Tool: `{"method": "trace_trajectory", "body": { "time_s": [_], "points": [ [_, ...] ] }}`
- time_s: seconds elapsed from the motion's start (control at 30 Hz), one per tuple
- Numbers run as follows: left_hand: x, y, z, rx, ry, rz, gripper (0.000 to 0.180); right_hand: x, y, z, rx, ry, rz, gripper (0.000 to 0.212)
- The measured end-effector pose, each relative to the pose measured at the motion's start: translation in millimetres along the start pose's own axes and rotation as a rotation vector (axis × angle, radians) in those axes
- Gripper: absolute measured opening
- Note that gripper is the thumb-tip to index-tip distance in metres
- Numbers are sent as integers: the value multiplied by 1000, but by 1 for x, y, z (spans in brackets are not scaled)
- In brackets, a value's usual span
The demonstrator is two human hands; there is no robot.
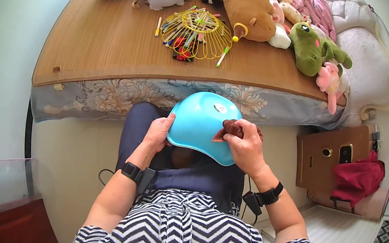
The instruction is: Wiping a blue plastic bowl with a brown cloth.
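Observation:
A light blue plastic basin [194,121], with a small dark oval sticker on its surface, is held over my lap. My left hand [158,131] grips its left rim, thumb on the near face and the other fingers hidden behind. In my right hand [245,147] a bunched brown cloth [231,130] is pinched against the right part of the basin. One corner of the cloth hangs out below my fingers onto the blue surface. Both wrists wear black straps with small boxes.
Ahead is a bed with a brown mat [115,43]. On it lie a yellow wire basket [204,26] over several marker pens, and many plush toys, including a brown one [248,8] and a green one [310,48]. A brown safe [318,161] with a dark red cloth [361,178] stands at the right.

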State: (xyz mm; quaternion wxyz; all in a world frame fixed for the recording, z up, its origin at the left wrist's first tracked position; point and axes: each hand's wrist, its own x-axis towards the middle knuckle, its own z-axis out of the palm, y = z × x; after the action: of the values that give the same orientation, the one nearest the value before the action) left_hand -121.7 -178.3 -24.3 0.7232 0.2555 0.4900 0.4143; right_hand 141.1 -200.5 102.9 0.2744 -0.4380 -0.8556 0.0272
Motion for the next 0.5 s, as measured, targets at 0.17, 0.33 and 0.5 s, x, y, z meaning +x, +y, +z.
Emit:
{"method": "trace_trajectory", "body": {
  "time_s": [0.17,0.33,0.5],
  "points": [
    [-1,1,2,-18,16,-15,45,-10,-20,7,-162,-91,-73,10],
    [1,-2,1,-40,9,2,45,10,-54,42,-181,-68,-237,13],
    [0,-1,4,-113,52,-3,46,21,-77,60,-279,-173,-227,15]
  ]
}}
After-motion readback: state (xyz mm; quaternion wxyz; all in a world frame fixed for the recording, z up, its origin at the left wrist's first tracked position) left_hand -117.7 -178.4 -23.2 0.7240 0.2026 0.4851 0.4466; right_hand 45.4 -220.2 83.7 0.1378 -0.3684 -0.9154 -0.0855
